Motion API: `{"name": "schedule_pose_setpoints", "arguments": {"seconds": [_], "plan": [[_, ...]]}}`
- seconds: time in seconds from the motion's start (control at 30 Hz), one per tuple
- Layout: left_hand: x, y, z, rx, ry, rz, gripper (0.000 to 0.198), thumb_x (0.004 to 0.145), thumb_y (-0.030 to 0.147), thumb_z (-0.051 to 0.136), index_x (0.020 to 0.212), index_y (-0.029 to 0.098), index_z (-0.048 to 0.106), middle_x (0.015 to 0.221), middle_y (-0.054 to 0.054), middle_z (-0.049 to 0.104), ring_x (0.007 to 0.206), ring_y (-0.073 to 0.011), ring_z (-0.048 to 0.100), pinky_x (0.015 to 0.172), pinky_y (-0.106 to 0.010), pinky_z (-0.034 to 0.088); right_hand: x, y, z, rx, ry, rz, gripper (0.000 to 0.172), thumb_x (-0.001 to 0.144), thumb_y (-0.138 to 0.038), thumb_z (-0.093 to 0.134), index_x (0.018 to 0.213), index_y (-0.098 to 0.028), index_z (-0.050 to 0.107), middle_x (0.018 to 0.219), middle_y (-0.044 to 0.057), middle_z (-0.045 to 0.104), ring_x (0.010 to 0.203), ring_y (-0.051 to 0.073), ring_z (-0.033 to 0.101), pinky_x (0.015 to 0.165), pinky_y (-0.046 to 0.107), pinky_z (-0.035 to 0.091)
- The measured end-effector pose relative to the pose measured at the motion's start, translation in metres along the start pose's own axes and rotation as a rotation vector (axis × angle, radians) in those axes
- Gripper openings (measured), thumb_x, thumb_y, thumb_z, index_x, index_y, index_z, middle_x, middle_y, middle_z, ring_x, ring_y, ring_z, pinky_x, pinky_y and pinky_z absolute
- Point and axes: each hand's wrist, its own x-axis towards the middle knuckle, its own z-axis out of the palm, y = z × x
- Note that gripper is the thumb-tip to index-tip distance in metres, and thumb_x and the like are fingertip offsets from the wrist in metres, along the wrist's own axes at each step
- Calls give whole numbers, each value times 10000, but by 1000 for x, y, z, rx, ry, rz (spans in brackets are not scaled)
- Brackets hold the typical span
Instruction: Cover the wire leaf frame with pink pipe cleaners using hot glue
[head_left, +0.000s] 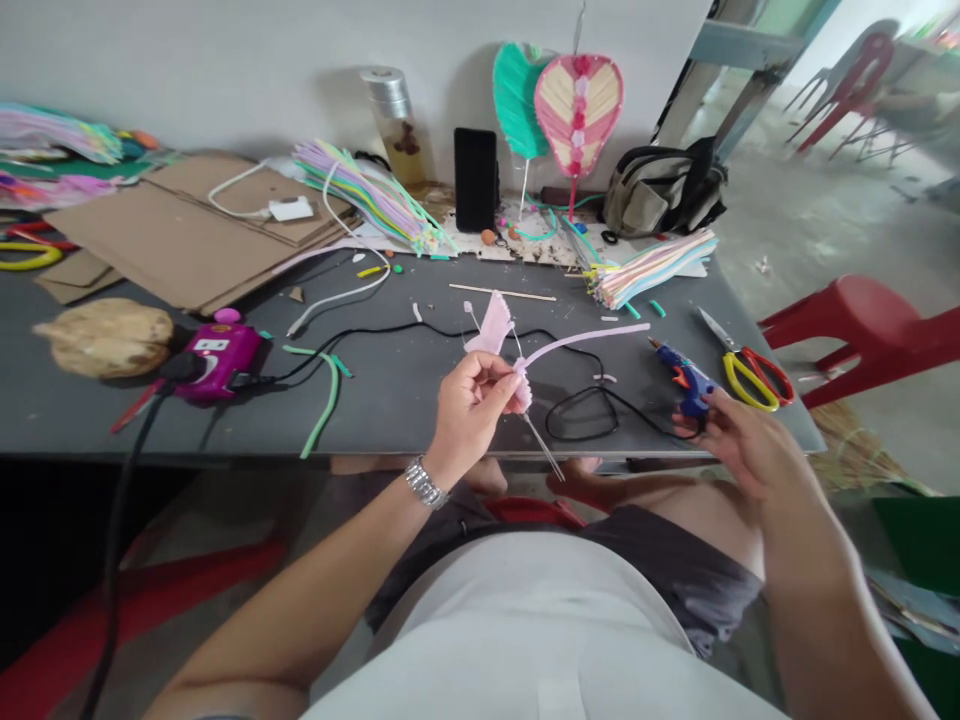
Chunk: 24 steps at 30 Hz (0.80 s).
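Near the table's front edge, my left hand (476,400) pinches a small lilac fuzzy craft piece (491,325) between thumb and fingers. The piece has a flat wing-like part on top and thin wire stems hanging below. A lilac pipe cleaner (585,338) curves out from it to the right. My right hand (739,430) is closed round the handle of a blue hot glue gun (684,375) at the table's right side. The gun's nozzle points away and to the left; its black cord (577,435) loops on the table between my hands.
Scissors (750,375) lie right of the glue gun. Bundled pipe cleaners (652,268), a phone (475,180), a bottle (394,125) and two leaf-shaped crafts (579,110) stand behind. Cardboard (172,235), a purple power adapter (221,360) and a brown husk-like lump (105,338) are left.
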Motion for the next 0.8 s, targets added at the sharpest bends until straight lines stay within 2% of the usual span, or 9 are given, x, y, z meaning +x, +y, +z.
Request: {"name": "schedule_pose_setpoints", "arguments": {"seconds": [0.1, 0.13, 0.2, 0.27, 0.3, 0.37, 0.53, 0.63, 0.8], "plan": [[0, -2, 5, -17, 11, -14, 280, 842, 342, 800, 859, 174, 576, 709, -4, 710, 585, -114, 681, 570, -234, 601, -31, -17, 15, -455, 318, -594, 211, 815, -358, 790, 982, -235, 749, 916, 61, 744, 726, 216, 679, 692, 389, 591], [0, -2, 7, -15, 10, -16, 280, 839, 335, 800, 856, 175, 571, 692, 2, 703, 566, -108, 670, 554, -225, 587, -42, -25, 29, -545, 318, -790, 183, 890, -329, 723, 1044, -233, 748, 995, 77, 756, 764, 214, 689, 738, 397, 582], [-1, -2, 10, -2, 14, -18, 278, 832, 326, 801, 859, 176, 568, 666, 12, 691, 530, -97, 648, 522, -208, 555, -60, -44, 67, -647, 113, -1170, 115, 949, -251, 656, 1031, -234, 735, 1059, 78, 770, 937, 233, 707, 883, 413, 556], [-2, -1, 13, 11, 23, -25, 280, 826, 332, 805, 889, 173, 584, 657, 18, 687, 514, -92, 636, 508, -201, 533, -66, -61, 104, -771, -92, -1372, 117, 965, -218, 637, 1041, -239, 724, 1185, 77, 758, 1195, 276, 648, 1076, 473, 463], [-3, 0, 14, 11, 25, -30, 286, 823, 343, 808, 906, 171, 595, 656, 18, 687, 514, -93, 634, 505, -202, 527, -64, -67, 120, -829, -150, -1391, 130, 984, -207, 606, 1043, -235, 719, 1222, 77, 748, 1254, 285, 615, 1152, 513, 383], [-5, 1, 13, -1, 21, -48, 305, 816, 371, 816, 933, 167, 621, 653, 15, 688, 516, -98, 631, 501, -205, 519, -54, -76, 139, -925, -255, -1326, 153, 1013, -221, 562, 977, -221, 710, 1079, 67, 770, 1125, 273, 656, 1196, 567, 283], [-7, 1, 9, 17, -14, -95, 290, 831, 386, 806, 950, 144, 696, 653, -10, 701, 523, -105, 625, 509, -215, 510, -31, -80, 141, -933, -554, -1051, 146, 964, -185, 608, 846, -195, 692, 800, 21, 722, 775, 194, 642, 934, 396, 428], [-8, 1, 9, 7, -53, -114, 285, 848, 395, 792, 919, 127, 730, 650, -23, 698, 543, -108, 621, 547, -230, 531, -31, -80, 135, -884, -581, -1037, 137, 930, -159, 630, 803, -198, 664, 791, 21, 712, 769, 193, 628, 802, 340, 397], [-8, 1, 10, -21, -77, -134, 322, 828, 429, 815, 870, 119, 734, 623, -22, 679, 535, -107, 598, 544, -237, 524, -34, -75, 135, -926, -532, -1191, 158, 951, -147, 572, 809, -192, 625, 786, 30, 668, 763, 202, 577, 818, 360, 354]]}}
